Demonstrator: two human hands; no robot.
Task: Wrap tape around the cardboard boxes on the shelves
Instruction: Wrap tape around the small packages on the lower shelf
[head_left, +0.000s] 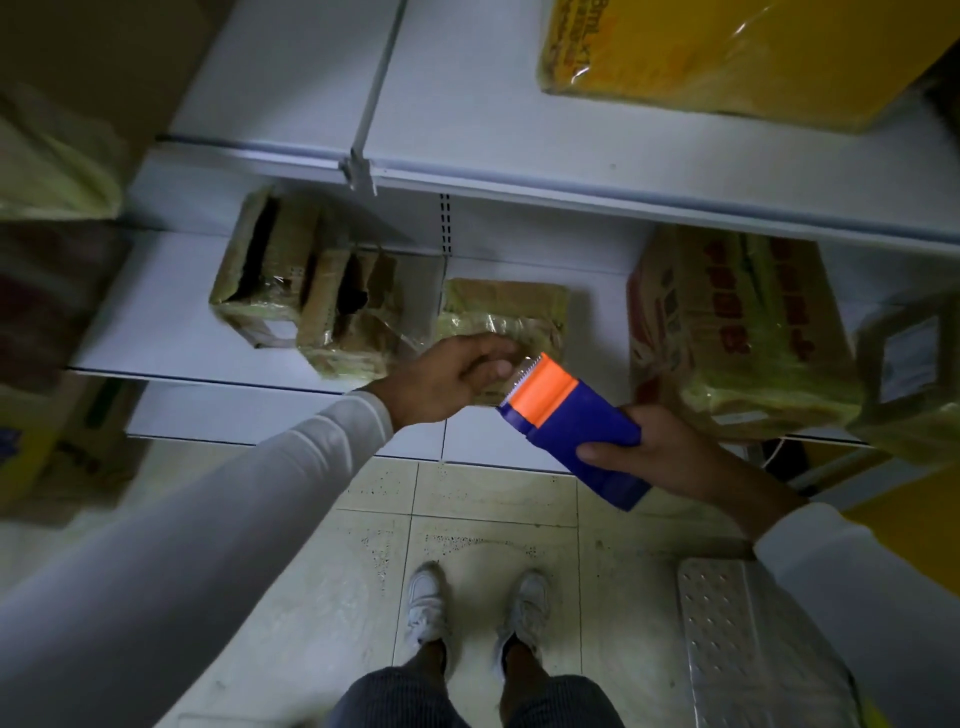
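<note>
Right hand (670, 457) fingers grip tape dispenser (576, 431) | left hand (447, 379) fingers pinch tape end

1. White metal shelving (519, 135), stacked in tiers, with a perforated upright (445, 223) at the rear.
2. Pale tiled floor (488, 519), speckled with dark marks, with grout lines visible.
3. Perforated metal step (748, 634) on the floor at lower right.
4. Dim, cool lighting; blurred at left and right edges.
5. Yellow panel (904, 514) beside the shelving at right.
</note>
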